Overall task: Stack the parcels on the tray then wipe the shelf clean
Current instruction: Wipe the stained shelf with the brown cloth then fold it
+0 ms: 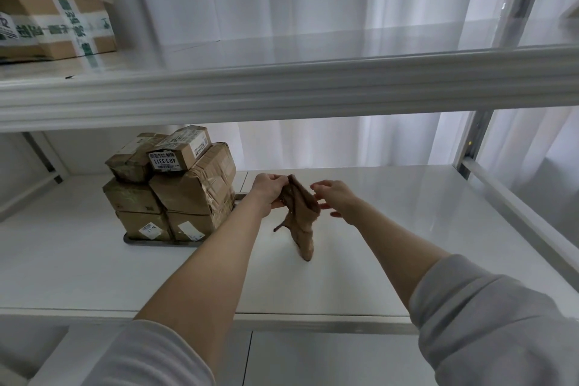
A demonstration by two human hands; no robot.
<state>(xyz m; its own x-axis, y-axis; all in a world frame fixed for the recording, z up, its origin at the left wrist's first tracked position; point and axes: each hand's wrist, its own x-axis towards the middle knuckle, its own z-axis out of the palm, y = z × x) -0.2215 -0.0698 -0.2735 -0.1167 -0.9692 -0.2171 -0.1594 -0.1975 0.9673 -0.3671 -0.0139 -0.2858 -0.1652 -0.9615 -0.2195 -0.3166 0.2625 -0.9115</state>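
Head view: my left hand (268,194) has its grip clamped on the top of the brown cloth (301,216), which hangs down over the shelf (407,216). My right hand (336,197), fingers spread apart and holding nothing, sits just beside the cloth at its 3 o'clock. The parcels (175,185) are stacked on the tray (131,240) at 9 o'clock from my left hand. My worry: a wide leftward wipe could knock the small top boxes off, and the loosely bunched cloth could slip from a one-handed pinch.
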